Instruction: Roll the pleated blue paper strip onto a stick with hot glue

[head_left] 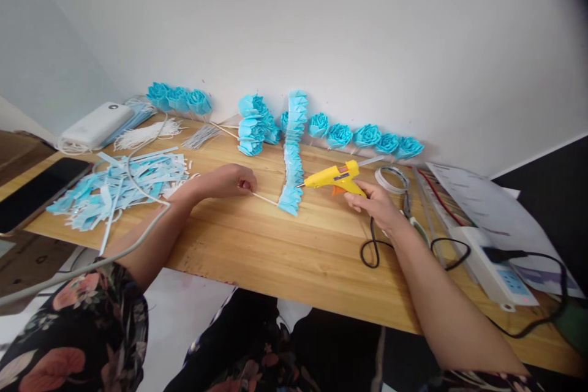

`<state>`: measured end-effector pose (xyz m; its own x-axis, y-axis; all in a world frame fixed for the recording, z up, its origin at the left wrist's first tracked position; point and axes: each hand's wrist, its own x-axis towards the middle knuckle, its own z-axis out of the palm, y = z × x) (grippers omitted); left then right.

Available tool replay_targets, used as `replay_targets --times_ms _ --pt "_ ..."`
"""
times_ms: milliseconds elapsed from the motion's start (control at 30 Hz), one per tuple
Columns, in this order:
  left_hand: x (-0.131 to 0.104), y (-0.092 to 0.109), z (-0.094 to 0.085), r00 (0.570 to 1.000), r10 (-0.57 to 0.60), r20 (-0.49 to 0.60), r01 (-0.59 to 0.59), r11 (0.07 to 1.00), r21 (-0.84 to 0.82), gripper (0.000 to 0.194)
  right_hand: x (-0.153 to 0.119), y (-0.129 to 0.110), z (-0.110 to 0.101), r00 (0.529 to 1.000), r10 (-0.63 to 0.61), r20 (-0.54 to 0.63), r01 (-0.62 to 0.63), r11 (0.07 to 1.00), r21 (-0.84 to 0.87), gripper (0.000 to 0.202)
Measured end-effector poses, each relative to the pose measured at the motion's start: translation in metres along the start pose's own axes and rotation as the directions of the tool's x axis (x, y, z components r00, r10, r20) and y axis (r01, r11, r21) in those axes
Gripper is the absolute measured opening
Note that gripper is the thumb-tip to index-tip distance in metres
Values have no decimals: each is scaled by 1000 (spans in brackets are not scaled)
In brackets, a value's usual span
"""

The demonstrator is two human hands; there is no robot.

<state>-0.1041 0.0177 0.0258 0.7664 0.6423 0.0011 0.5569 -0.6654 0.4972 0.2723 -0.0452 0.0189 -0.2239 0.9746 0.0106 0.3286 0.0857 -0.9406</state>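
My right hand (374, 203) is closed around the handle of a yellow glue gun (333, 176). Its nozzle points left and meets, or nearly meets, the lower part of a long pleated blue strip (294, 156). My left hand (232, 180) pinches one end of a thin pale stick (265, 199). The stick's other end reaches the bottom end of the strip; whether it is stuck there I cannot tell. The strip lies lengthwise on the wooden table, its far end near the wall.
Several blue flowers (367, 135) line the wall, with a cluster of pleated blue pieces (252, 125) among them. Blue and white scraps (124, 187), a phone (43, 193) and a white device (96, 125) lie left. Right are a tape roll (392, 179) and a power strip (493, 266) with black cords.
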Motion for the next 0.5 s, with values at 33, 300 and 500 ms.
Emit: replay_targets --times_ms 33,300,500 --pt "0 0 0 1000 1 -1 -1 1000 -1 15 0 0 1 1000 11 5 -11 999 -31 34" --pt "0 0 -1 1000 -9 16 9 1000 1 15 2 6 -2 999 -16 -42 16 1000 -8 32" --pt "-1 0 -2 999 -6 39 6 1000 -9 17 3 7 -6 998 -46 -36 47 998 42 29"
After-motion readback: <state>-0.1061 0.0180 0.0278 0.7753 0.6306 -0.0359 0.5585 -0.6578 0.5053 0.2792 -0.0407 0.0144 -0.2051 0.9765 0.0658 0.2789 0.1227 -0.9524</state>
